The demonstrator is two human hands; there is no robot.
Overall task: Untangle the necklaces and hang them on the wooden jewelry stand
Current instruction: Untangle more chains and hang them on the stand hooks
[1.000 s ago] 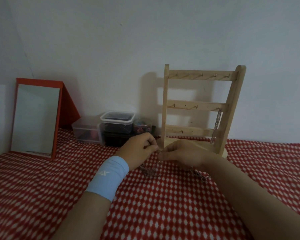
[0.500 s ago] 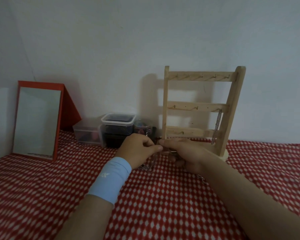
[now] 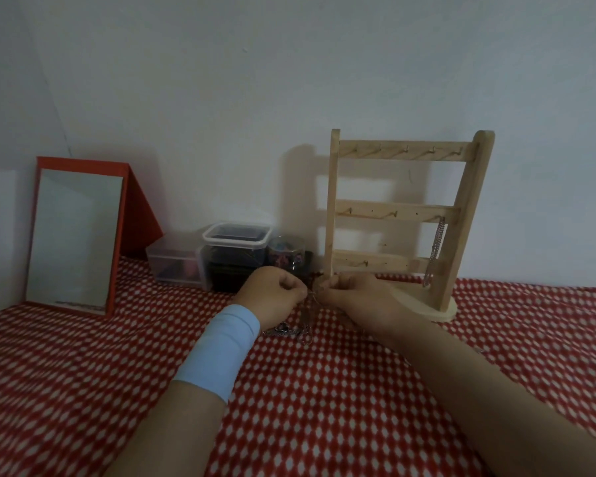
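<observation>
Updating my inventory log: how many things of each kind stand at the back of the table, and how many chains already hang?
Mirror: 1
Stand: 1
Plastic boxes: 2
Jar: 1
Hung chain: 1
Total: 6
Tangled chains: too blurred to count, left out.

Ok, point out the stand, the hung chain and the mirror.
stand (image 3: 403, 210), head view, middle rail.
hung chain (image 3: 435, 253), head view, mid-length.
mirror (image 3: 74, 235), head view, glass centre.

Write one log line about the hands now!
left hand: pinches tangled chain | right hand: pinches tangled chain | stand: one necklace hung
</observation>
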